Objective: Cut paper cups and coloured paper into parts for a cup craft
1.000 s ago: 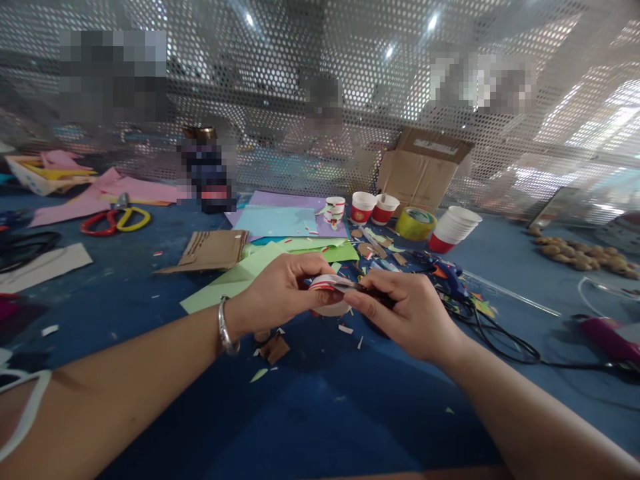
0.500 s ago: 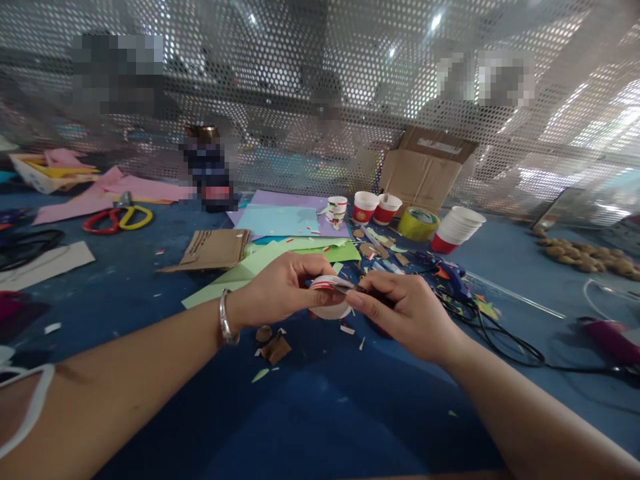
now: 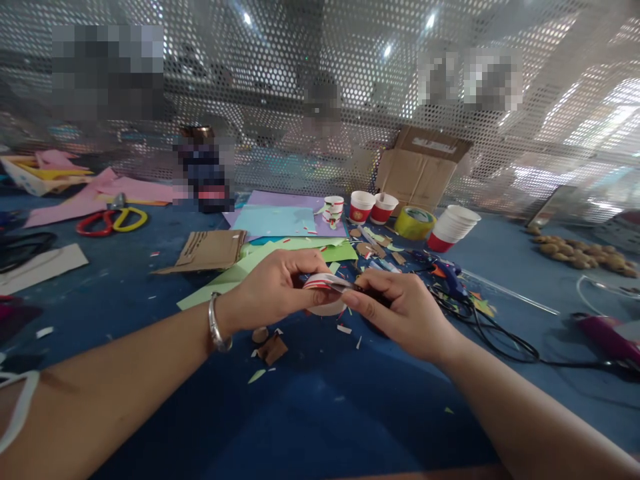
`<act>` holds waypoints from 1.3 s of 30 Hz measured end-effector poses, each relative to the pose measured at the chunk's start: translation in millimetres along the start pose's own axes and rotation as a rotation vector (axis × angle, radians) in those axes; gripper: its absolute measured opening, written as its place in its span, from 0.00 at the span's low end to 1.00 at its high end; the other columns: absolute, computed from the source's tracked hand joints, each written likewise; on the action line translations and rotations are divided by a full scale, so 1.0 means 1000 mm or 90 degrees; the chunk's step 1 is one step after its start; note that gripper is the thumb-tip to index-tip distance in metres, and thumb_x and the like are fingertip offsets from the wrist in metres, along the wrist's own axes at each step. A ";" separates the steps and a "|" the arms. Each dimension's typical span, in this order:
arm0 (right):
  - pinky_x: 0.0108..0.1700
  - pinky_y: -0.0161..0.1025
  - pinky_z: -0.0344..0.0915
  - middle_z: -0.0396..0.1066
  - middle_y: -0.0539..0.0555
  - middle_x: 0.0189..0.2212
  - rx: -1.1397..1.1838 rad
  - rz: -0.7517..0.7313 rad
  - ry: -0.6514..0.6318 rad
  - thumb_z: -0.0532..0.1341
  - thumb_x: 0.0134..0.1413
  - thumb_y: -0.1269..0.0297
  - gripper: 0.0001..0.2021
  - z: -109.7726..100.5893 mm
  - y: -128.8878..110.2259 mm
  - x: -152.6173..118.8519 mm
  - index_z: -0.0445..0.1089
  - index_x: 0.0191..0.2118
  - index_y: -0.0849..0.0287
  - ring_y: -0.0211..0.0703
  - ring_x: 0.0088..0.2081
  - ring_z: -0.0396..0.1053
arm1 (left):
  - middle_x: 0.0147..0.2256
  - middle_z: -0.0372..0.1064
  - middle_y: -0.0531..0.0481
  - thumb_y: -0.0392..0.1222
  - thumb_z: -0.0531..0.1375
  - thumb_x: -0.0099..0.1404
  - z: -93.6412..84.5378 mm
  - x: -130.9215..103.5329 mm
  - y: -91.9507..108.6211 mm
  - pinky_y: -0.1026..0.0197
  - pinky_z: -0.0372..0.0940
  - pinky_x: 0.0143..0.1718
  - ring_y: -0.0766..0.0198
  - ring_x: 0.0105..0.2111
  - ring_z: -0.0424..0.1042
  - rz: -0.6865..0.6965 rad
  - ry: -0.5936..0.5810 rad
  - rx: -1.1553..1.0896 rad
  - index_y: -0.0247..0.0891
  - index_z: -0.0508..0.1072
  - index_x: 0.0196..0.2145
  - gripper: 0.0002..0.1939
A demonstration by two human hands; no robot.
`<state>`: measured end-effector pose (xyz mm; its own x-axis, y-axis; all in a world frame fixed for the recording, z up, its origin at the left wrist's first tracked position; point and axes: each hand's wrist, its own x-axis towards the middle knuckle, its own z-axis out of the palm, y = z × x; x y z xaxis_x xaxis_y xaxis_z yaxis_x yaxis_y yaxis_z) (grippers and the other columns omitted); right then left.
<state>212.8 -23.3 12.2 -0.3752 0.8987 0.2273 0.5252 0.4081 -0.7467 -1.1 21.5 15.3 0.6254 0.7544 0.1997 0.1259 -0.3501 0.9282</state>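
Note:
My left hand point(image 3: 280, 287), with a silver bangle at the wrist, pinches a white paper cup piece with red stripes point(image 3: 318, 283) near the middle of the view. A pale round base shows below the stripes. My right hand point(image 3: 400, 308) is closed round dark-handled scissors, mostly hidden by my fingers. Their metal blades point(image 3: 340, 284) lie against the right edge of the cup piece. Below my hands, brown cardboard scraps point(image 3: 273, 349) and small paper bits lie on the blue table point(image 3: 310, 413).
Behind my hands are coloured sheets point(image 3: 275, 219), red-and-white cups point(image 3: 361, 207), yellow tape point(image 3: 415, 223) and a stack of cups point(image 3: 454, 228). A blue glue gun point(image 3: 450, 277) with black cable lies right. Red-and-yellow scissors point(image 3: 113, 220) and flat cardboard point(image 3: 210, 251) are left.
The whole view has shifted slightly, so things appear a little further left. Both hands keep their holds, and the striped piece looks slightly more tilted.

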 end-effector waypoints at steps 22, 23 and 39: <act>0.26 0.35 0.49 0.53 0.45 0.21 0.061 -0.032 0.203 0.58 0.65 0.50 0.20 -0.006 0.010 0.005 0.64 0.26 0.58 0.33 0.24 0.49 | 0.30 0.67 0.52 0.43 0.66 0.59 0.004 0.001 -0.008 0.62 0.63 0.33 0.65 0.31 0.67 -0.023 0.053 0.015 0.35 0.75 0.30 0.08; 0.26 0.35 0.48 0.53 0.45 0.21 0.073 -0.023 0.192 0.59 0.65 0.50 0.20 -0.006 0.011 0.005 0.64 0.27 0.58 0.33 0.24 0.50 | 0.30 0.67 0.52 0.42 0.66 0.59 0.004 0.001 -0.010 0.62 0.63 0.34 0.65 0.31 0.67 -0.021 0.053 0.009 0.35 0.75 0.30 0.08; 0.31 0.35 0.54 0.60 0.47 0.25 0.090 0.016 0.122 0.61 0.62 0.50 0.18 -0.001 0.010 0.006 0.66 0.29 0.58 0.37 0.29 0.57 | 0.38 0.74 0.49 0.41 0.63 0.62 0.012 0.001 -0.006 0.61 0.66 0.38 0.63 0.37 0.72 -0.138 0.052 -0.136 0.38 0.75 0.43 0.11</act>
<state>216.2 -13.8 6.4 -0.2040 0.9281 0.3116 0.4152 0.3702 -0.8310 8.7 17.7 6.5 0.5368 0.8437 0.0065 0.0799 -0.0585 0.9951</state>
